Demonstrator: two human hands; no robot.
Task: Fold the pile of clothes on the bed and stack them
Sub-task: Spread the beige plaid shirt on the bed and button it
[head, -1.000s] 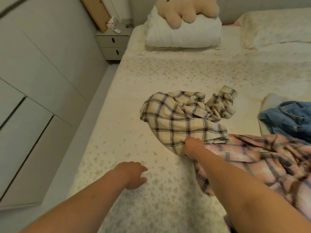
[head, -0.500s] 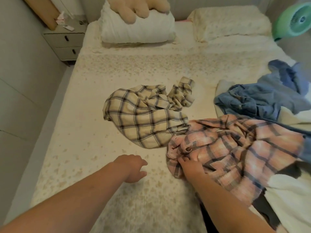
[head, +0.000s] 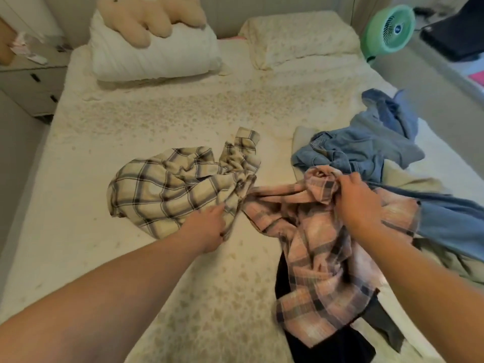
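Observation:
A crumpled cream plaid shirt (head: 167,189) lies mid-bed. My left hand (head: 209,229) grips its near right edge. Beside it on the right sprawls a pink plaid shirt (head: 314,263), and my right hand (head: 356,200) holds a bunched part of it near the top. Behind the pink shirt lies a heap of blue denim clothes (head: 366,155). A dark garment (head: 337,347) shows under the pink shirt's near end, mostly hidden. All of it rests on the floral cream bed (head: 146,121).
A white pillow (head: 154,56) with a beige plush toy (head: 149,17) and a floral pillow (head: 301,35) sit at the head. A green fan (head: 387,30) stands at the far right. A nightstand (head: 28,82) stands to the left of the bed.
My left hand moved forward from the bare sheet and took hold of the cream plaid shirt. My right hand went from the pink shirt's near edge to its upper bunched part. The view shifted right.

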